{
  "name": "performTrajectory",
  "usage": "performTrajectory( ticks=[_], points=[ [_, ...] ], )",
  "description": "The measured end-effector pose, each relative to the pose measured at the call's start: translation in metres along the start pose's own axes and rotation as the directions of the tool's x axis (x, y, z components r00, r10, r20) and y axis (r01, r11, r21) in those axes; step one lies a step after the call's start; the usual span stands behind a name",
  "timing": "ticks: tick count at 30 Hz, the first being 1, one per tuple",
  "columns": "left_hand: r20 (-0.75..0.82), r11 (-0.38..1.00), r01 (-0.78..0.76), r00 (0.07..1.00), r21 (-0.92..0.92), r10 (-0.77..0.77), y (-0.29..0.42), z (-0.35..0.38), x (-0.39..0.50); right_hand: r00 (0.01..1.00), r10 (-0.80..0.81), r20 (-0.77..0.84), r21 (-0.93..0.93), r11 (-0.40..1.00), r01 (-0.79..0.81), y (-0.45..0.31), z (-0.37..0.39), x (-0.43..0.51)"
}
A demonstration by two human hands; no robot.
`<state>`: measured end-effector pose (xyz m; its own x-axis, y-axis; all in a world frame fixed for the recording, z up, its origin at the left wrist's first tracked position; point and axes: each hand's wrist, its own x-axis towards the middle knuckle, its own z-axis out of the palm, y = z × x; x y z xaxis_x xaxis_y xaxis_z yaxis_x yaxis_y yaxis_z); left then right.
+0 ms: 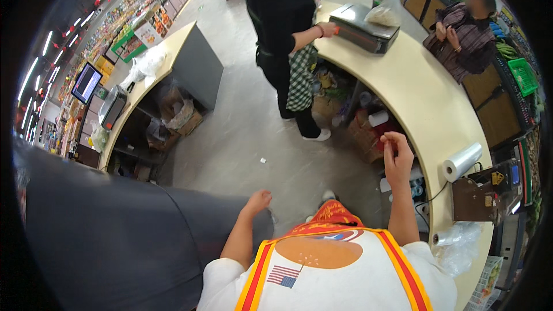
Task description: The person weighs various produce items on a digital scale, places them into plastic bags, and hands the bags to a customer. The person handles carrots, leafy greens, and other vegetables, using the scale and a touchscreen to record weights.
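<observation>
My left hand [259, 201] hangs low beside the dark rounded column, its fingers loosely curled with no object visible in them. Raised near the inner edge of the curved counter [449, 121] is my right hand [396, 155], fingers bent; I see no object in it, though whether the thumb and fingertips meet is unclear. A large roll of clear plastic bags [462, 162] lies on the counter to the right of that hand. Beyond it stands a brown machine with a small display [486, 194]. A smaller plastic roll [447, 236] and loose clear film [464, 255] are nearer my body.
A co-worker in black [281, 13] stands ahead with a hand at a weighing scale [363, 28] bearing a filled plastic bag [386, 11]. Another person [464, 36] is across the counter. The dark column [112, 224] fills the lower left. Cardboard boxes [183, 116] sit under the left counter.
</observation>
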<state>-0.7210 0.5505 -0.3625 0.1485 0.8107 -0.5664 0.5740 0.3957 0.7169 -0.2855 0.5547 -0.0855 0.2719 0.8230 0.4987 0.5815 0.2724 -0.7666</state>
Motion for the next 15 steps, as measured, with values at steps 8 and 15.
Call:
performTrajectory(
  ticks=[8,15],
  points=[
    [-0.050,0.983,0.084,0.994,-0.162,-0.094,-0.033,-0.077,0.091,0.973,0.141,0.184,0.154,0.973,-0.170,0.053,0.149,0.083],
    [0.034,0.891,0.390,0.919,-0.234,-0.393,-0.113,-0.141,0.089,0.766,0.019,0.642,0.268,0.931,-0.248,0.029,0.320,0.175]
  ],
)
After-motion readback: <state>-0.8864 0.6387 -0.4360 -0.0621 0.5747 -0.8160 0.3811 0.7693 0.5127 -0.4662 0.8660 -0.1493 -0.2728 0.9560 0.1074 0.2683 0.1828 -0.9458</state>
